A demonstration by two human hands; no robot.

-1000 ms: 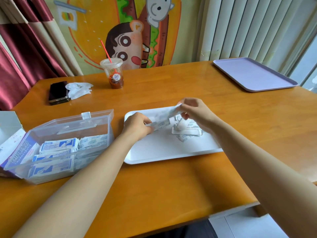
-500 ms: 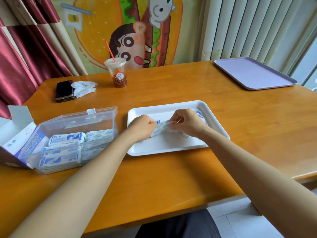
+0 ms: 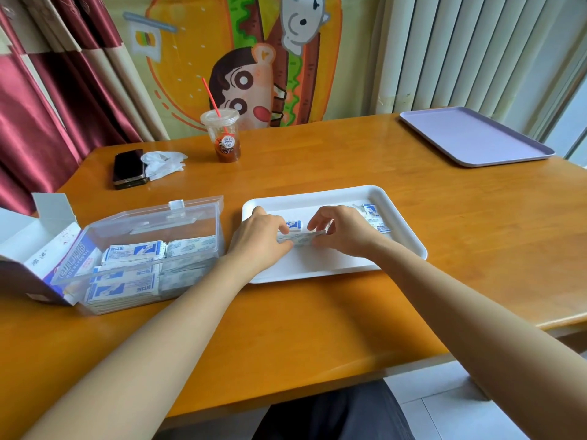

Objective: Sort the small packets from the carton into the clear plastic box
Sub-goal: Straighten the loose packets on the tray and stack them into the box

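Over the white rectangular plastic tray point(image 3: 403, 246), left hand point(image 3: 260, 239) and right hand point(image 3: 344, 236) pinch opposite ends of a small stack of blue-and-white paper packets point(image 3: 300, 240): likely light, limp, slippery, best squared by the edges; clear plastic box point(image 3: 190, 217) at nine o'clock.

my orange wooden table point(image 3: 317, 312) | cartoon burger mural point(image 3: 254, 58) on wall ahead | maroon-and-cream curtains point(image 3: 47, 90) left | white vertical blinds point(image 3: 460, 49) right | daylight at right window | pale tiled floor point(image 3: 444, 408)
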